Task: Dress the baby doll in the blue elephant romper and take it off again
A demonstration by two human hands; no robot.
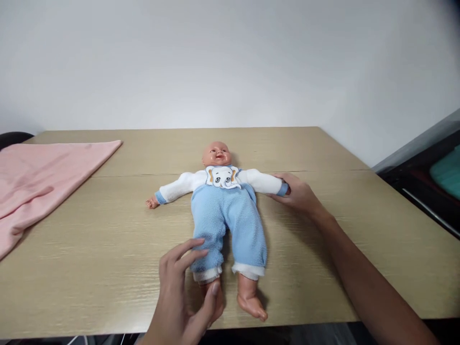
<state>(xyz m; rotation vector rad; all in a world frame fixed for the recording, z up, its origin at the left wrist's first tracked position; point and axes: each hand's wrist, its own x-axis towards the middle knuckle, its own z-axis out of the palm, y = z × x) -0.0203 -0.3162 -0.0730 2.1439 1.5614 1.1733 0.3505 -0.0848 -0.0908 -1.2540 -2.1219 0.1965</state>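
Observation:
A baby doll lies on its back on the wooden table, its head toward the wall and its feet near the front edge. It wears blue trousers and a white top with an elephant face on the chest. My right hand is closed around the cuff and hand of the doll's outstretched arm on the right. Over the doll's leg on the left hovers my left hand, fingers curved and apart, thumb in front of the foot. Whether those fingertips touch the trousers I cannot tell.
A pink cloth lies across the left side of the wooden table. A pale wall rises behind it. At the far right stands a dark object with something green on it. Cables show below the front edge.

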